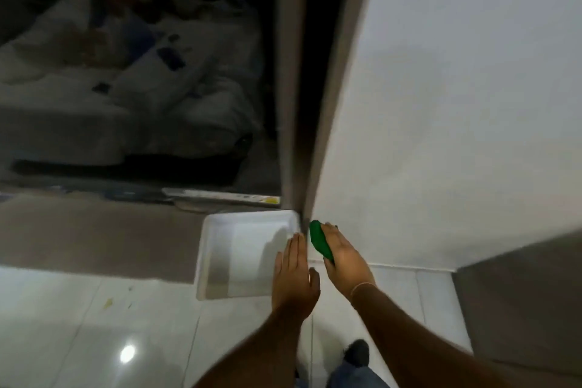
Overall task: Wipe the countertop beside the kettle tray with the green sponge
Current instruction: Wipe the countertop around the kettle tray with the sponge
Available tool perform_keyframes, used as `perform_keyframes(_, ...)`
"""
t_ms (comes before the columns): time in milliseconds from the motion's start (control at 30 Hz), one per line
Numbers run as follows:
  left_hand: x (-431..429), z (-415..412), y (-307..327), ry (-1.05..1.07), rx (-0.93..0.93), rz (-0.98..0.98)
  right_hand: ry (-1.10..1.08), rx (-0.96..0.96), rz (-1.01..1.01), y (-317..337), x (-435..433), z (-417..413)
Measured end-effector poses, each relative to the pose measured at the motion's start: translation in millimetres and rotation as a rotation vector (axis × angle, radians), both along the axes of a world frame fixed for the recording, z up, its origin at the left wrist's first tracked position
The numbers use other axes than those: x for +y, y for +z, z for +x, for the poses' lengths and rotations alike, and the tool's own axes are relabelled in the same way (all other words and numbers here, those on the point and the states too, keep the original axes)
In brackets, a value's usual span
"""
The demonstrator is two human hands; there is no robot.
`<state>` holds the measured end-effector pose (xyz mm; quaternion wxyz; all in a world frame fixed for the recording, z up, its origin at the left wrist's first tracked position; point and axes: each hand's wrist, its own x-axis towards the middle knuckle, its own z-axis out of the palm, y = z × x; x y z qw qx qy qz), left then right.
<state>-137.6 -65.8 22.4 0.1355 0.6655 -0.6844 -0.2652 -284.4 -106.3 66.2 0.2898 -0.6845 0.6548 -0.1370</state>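
My right hand [345, 257] is shut on the green sponge [318, 238] and presses it against the white surface just right of the tray's far right corner. The white rectangular tray [220, 249] is empty and sits at the right end of the brown countertop [94, 236], overhanging its front edge. My left hand [294, 276] lies flat with its fingers straight, against the tray's right rim, and holds nothing. No kettle is in view.
A grey vertical frame post [291, 88] rises behind the tray. Left of it, a dark glass or mirror panel [126, 72] shows a dim bed. A white wall [456, 104] fills the right side, with a grey panel [519, 309] below. My shoe [356, 353] stands on the glossy tile floor [94, 324].
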Motion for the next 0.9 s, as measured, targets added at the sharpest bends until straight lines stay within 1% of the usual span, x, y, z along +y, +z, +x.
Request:
perform_keyframes(100, -3.7, -54.2, -4.2, -0.202, -0.032, -0.006, -0.091, 0.069, -0.033, 3.6, 22.9, -73.7)
perform_keyframes(200, -2.0, -113.4, 1.0, -0.363, -0.063, -0.004, -0.264, 0.079, -0.019, 3.9, 52.6, -149.9)
perform_keyframes(267, 3.5, -166.8, 10.7, -0.511, -0.098, -0.017, -0.416, 0.070, -0.019, 3.8, 84.3, -207.7)
perform_keyframes(333, 1.7, -196.7, 15.2, -0.581, -0.127, -0.049, -0.497, 0.055, -0.017, 6.0, 103.6, -239.8)
perform_keyframes(400, 7.4, -256.0, 20.7, -0.710, -0.139, -0.084, -0.640, 0.000, -0.019, 5.9, 137.5, -294.6)
perform_keyframes(500, 24.0, -340.5, 22.5, -0.868, -0.149, -0.154, -0.889, -0.176, -0.084, 8.8, 193.1, -369.1)
perform_keyframes(600, 54.8, -431.3, 19.8, -1.037, -0.135, -0.197, -1.226, -0.393, -0.212, 19.7, 258.4, -445.6)
perform_keyframes(700, 85.1, -508.7, 20.4, -1.205, -0.104, -0.239, -1.630, -0.620, -0.430, 35.8, 318.7, -518.7)
perform_keyframes(800, 116.4, -586.7, 31.9, -1.373, -0.103, -0.265, -2.000, -0.934, -0.728, 49.9, 386.9, -594.1)
perform_keyframes(867, 131.8, -628.3, 39.7, -1.436, -0.111, -0.283, -2.093, -1.140, -0.923, 58.4, 425.8, -631.3)
perform_keyframes(900, 138.7, -649.1, 43.4, -1.461, -0.114, -0.298, -2.101, -1.196, -0.987, 63.8, 443.4, -647.9)
